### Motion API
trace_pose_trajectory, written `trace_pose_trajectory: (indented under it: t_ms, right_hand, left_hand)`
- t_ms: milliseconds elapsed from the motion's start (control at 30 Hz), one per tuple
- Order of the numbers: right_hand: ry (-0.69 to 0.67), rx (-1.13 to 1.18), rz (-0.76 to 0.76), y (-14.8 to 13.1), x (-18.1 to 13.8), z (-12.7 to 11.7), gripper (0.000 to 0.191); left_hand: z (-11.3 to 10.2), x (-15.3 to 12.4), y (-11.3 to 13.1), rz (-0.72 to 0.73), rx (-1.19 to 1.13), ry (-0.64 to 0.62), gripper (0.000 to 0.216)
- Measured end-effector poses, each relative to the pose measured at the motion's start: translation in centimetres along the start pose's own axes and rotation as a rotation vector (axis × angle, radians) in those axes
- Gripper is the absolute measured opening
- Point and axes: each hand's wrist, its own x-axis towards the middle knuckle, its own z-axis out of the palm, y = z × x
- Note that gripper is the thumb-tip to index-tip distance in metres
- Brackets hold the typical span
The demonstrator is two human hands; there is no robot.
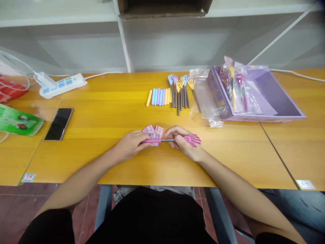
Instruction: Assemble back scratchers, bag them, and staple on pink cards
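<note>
Yellow tabletop [109, 115] — back scratcher [157, 140], silvery shaft [167, 140], pink clawed head [191, 139].

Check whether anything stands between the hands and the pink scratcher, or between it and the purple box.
Nothing visible separates the left hand or right hand from the scratcher: both hold it. At the near left corner of the box, clear bags lie on the table; toward its near side, nothing visible intervenes.

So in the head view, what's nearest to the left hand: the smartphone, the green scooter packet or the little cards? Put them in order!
1. Little printed cards: close beside the left hand, partly hidden by the pink back scratcher.
2. Smartphone: off to the left.
3. Green scooter packet: farther left, past the smartphone.
</note>
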Motion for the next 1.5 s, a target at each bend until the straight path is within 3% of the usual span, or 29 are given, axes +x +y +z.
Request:
trace_pose_trajectory:
  t_ms: [100, 267, 433, 533, 667, 967, 1033, 1100, 1233, 1333, 1400, 1500]
  right_hand:
    - [0.111, -0.142, -0.067, -1.4, 0.3, -1.1, 0.028]
    - [0.038, -0.513, -0.279, -3.3, -0.8, -1.8, 0.024]
    - [0.048, -1.043, -0.495, -3.9, -3.4, -0.5, 0.034]
    - [-0.032, -1.281, -0.502, -4.1, -4.7, 1.0, 0.037]
    - [-0.057, -1.513, -0.447, -4.6, -5.5, 2.8, 0.038]
    - [0.059, -1.602, -0.404, -2.9, -6.6, 2.7, 0.031]
    - [0.1, -1.599, -0.392, -2.5, -7.6, 1.1, 0.033]
    - [0.147, -1.6, -0.361, -2.4, -9.1, -2.1, 0.036]
    - [0.359, -1.67, -0.171, -2.0, -13.7, -11.6, 0.035]
    - [0.395, -1.678, -0.009, -1.5, -17.1, -17.2, 0.027]
    - [0.406, -1.639, 0.07, -1.0, -18.3, -18.6, 0.025]
    - [0.414, -1.557, 0.112, -0.4, -18.9, -18.1, 0.022]
  left_hand:
    - [-1.4, -0.1, -0.1, -0.027, 0.145, -0.001, 0.036]
    - [-3.7, -0.6, 1.3, -0.092, 0.247, -0.031, 0.032]
    - [-2.5, -1.5, 4.8, 0.063, 0.429, -0.022, 0.033]
    - [-0.7, -2.0, 6.5, 0.132, 0.551, -0.026, 0.03]
    - [0.7, -2.6, 7.4, 0.109, 0.588, -0.063, 0.028]
    - [0.3, -3.5, 6.6, 0.049, 0.625, -0.115, 0.031]
    - [-0.6, -4.2, 5.8, 0.035, 0.658, -0.131, 0.031]
    - [-2.0, -5.4, 4.6, 0.01, 0.67, -0.14, 0.029]
    - [-5.4, -9.3, 1.1, -0.106, 0.68, -0.105, 0.027]
    - [-6.4, -12.0, -1.2, -0.14, 0.642, -0.11, 0.031]
    - [-6.0, -12.9, -2.0, -0.14, 0.583, -0.111, 0.032]
    - [-5.1, -13.3, -2.5, -0.138, 0.541, -0.102, 0.03]
